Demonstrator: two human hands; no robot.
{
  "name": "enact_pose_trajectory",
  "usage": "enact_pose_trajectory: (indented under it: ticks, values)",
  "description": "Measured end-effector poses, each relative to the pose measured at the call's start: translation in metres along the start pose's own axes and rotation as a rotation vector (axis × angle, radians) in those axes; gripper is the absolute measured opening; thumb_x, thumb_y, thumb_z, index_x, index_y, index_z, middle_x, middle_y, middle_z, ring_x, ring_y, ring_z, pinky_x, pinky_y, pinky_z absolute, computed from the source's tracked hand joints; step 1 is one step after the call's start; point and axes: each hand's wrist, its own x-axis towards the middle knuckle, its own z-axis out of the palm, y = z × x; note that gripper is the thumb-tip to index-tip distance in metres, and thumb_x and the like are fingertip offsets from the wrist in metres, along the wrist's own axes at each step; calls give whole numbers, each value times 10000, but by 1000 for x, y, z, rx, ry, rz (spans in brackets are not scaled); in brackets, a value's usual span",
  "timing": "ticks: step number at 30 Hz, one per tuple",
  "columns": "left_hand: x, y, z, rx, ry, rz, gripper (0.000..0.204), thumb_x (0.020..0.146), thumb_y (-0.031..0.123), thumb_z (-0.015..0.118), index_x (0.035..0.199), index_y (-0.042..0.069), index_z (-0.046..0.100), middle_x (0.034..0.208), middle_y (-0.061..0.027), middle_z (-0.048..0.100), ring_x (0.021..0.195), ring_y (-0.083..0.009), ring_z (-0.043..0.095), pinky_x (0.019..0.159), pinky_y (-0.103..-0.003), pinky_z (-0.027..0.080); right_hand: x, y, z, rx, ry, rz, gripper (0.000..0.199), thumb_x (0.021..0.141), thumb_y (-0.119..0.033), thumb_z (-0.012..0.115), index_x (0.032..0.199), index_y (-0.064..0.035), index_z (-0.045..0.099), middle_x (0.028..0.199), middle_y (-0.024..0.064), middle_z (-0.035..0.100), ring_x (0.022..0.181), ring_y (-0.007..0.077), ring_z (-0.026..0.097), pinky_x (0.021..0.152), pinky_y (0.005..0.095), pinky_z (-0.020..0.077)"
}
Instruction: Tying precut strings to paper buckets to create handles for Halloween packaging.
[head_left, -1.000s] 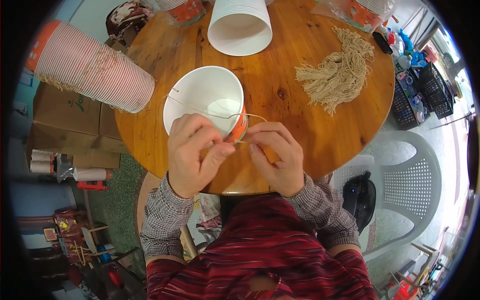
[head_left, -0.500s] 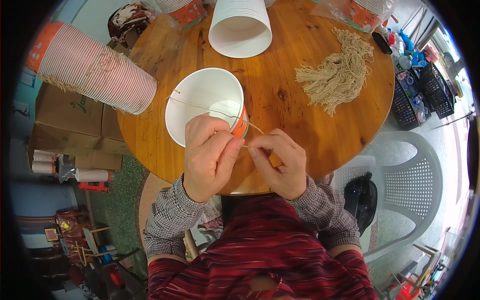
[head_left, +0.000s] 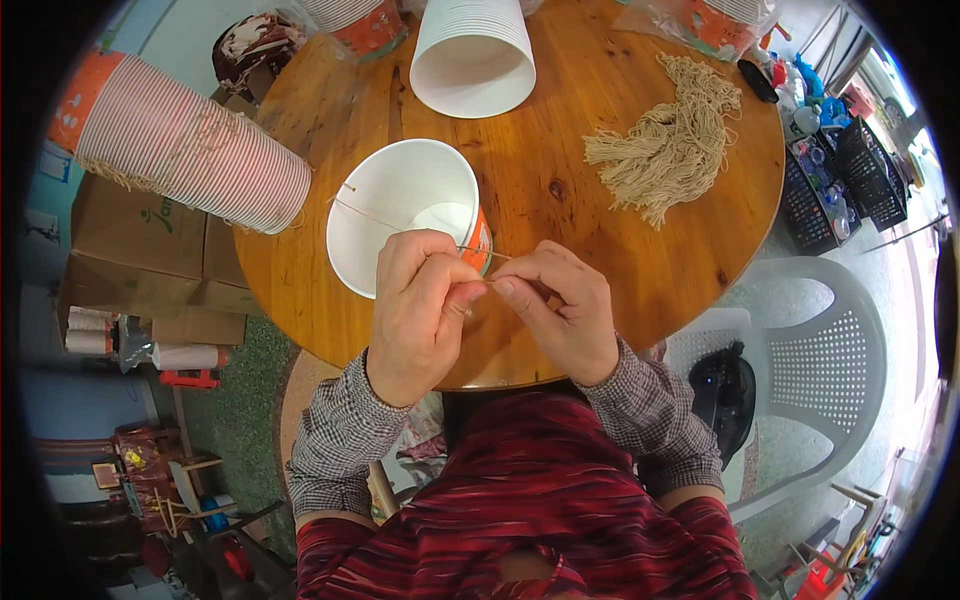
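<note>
A white paper bucket (head_left: 372,185) with an orange band lies on the table, its mouth tilted toward me. A thin tan string (head_left: 365,212) runs from the bucket's left inner wall, where a small knot shows, across the mouth to my fingers. My left hand (head_left: 420,318) is closed on the string in front of the bucket. My right hand (head_left: 562,308) pinches the string just beside it; the fingertips of both hands nearly meet. What lies inside the left fist is hidden.
A bundle of tan strings (head_left: 668,142) lies on the round wooden table (head_left: 555,345), right of the bucket. Behind stands a white bucket stack (head_left: 472,75). Another long nested stack (head_left: 195,145) leans at the left, above cardboard boxes (head_left: 135,235). A plastic chair (head_left: 825,375) stands right.
My right fingers have drawn closer to my left, and the loop of string between the hands has become smaller. The view has shifted slightly.
</note>
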Motion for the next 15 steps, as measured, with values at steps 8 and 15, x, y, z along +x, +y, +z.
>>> enact_pose_trajectory:
  ticks: [8,15]
  values:
    - [2,-1,-6,-10,19,-54,257,700,27,732,896,31,564,951,-104,511,891,-296,511,775,-369,433,10,17,-3,-66,196,74,86,826,-43,667,901,-16,634,771,72,608,636,124,597,540,240,461]
    - [1,-12,-5,283,-190,-147,316,756,78,696,1035,30,557,888,-117,587,816,-307,558,712,-396,438,-7,35,23,-40,149,37,103,820,-28,661,915,-4,630,806,110,640,721,186,658,611,274,529]
